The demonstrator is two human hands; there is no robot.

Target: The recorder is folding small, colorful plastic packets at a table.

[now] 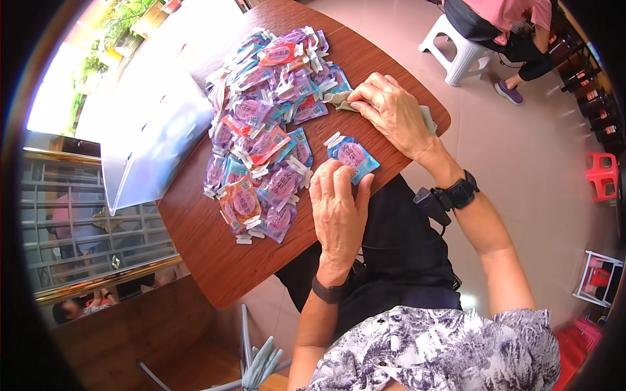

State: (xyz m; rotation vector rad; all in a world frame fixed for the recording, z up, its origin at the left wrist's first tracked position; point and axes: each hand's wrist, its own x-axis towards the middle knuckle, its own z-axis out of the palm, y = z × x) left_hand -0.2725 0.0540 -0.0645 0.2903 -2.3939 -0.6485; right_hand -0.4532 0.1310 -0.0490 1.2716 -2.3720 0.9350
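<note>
A blue sachet (353,155) with a pink oval and printed writing lies on the brown wooden table, its white plastic tabs toward the pile. My left hand (338,210) is at its near edge, thumb and fingers apart; the fingertips meet or overlap the sachet. Gripped under my right hand (393,115) is a folded pale cloth (337,99), which shows on both sides of the hand. Just left of both hands spreads a heap of small sachets (264,105), purple, blue, orange and red, many with white tabs.
The wooden table (215,264) has rounded corners. A clear plastic sheet (156,151) hangs over its left side. Grey gloves (264,364) hang on a metal frame below. A person (508,29) sits on a white stool (457,54) beyond; a red stool (602,176) stands at right.
</note>
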